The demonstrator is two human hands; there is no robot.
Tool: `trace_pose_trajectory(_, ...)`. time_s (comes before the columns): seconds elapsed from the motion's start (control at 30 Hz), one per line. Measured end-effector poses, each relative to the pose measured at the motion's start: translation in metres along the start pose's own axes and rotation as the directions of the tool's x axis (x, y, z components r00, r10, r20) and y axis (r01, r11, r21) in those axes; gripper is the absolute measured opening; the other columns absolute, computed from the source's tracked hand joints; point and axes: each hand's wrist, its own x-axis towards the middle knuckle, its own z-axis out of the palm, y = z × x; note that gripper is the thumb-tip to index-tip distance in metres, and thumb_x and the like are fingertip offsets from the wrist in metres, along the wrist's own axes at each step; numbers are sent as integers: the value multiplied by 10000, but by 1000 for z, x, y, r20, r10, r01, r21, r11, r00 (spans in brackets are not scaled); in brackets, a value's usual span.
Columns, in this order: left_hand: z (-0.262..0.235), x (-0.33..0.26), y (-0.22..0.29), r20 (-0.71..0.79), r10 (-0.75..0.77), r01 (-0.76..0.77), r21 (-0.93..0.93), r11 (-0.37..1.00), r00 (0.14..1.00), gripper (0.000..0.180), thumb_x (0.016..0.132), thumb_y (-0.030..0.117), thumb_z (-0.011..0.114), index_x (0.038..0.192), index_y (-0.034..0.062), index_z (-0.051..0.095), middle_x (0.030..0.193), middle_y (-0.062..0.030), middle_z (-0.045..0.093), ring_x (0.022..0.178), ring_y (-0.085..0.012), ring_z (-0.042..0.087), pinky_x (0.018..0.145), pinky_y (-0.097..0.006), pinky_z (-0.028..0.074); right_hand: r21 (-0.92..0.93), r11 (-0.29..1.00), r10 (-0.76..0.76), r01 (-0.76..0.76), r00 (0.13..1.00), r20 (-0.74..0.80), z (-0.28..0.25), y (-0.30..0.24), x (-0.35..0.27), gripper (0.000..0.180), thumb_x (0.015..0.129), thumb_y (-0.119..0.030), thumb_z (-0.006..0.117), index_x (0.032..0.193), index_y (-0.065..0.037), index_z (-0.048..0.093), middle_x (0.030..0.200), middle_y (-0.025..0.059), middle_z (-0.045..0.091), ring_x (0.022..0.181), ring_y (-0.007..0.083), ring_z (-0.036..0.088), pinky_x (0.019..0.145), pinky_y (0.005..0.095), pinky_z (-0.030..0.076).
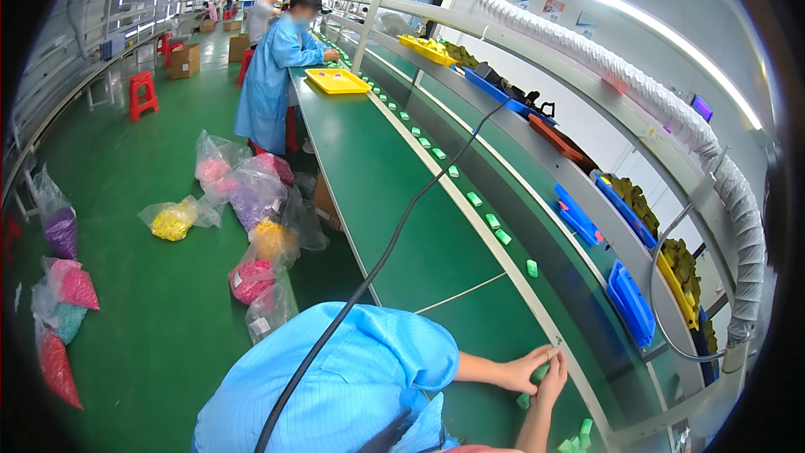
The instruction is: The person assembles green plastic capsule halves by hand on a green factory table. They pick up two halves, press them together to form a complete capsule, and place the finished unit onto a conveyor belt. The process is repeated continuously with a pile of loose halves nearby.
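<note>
Being pinched between both hands is a small green plastic part (541, 372), held just above the near end of the long green worktop (377, 193). The left hand (521, 369) is being curled around the part from one side, and the right hand (553, 379) is being closed on it from the other, fingertips meeting over it. A second small green piece (523, 401) is lying on the worktop just below the hands, and a few more green pieces (579, 440) are resting nearer the lower edge.

The part is being held right beside the raised pale edge strip (470, 231) of the worktop, where a row of like green parts (495, 222) is being carried along. A slip is judged possible: with so little of the part exposed, it could be dropped among the loose pieces or knocked over the strip. The black cable (394, 235) is being trailed across the worktop from the blue sleeve (369, 369); snagging it on a forearm could jerk the grip.
</note>
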Motion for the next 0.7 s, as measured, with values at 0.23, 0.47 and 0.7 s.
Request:
trace_pose_trajectory(0.23, -75, -36, 24, -178, 11, 44, 303, 952, 984, 604, 721, 117, 641, 1287, 81, 433, 1236, -191, 448, 1125, -326, 498, 940, -397, 423, 168, 974, 80, -150, 928, 363, 58, -1, -32, 575, 975, -341, 387, 1440, -74, 179, 1438, 152, 293, 1265, 234, 375, 1017, 341, 342)
trace_pose_trajectory(0.47, -264, -105, 73, -481, -474, 81, -634, 769, 738, 269, 844, 99, 564, 1109, 79, 520, 954, -74, 580, 794, -212, 625, 615, -279, 487, -186, 967, -67, 175, 878, 474, 81, 3, -56, 529, 882, -120, 560, 1360, -32, 353, 1227, 167, 543, 1068, 215, 562, 881, 308, 474)
trace_pose_trajectory(0.7, -473, -163, 233, -889, 12, -625, -312, 715, 457, 304, 925, 290, 484, 1100, 46, 533, 988, -148, 565, 1002, -320, 545, 765, -395, 518, -228, 940, -128, 252, 884, 449, 73, 9, -55, 449, 842, -81, 602, 1268, -10, 477, 1173, 161, 575, 1015, 210, 589, 856, 304, 494)
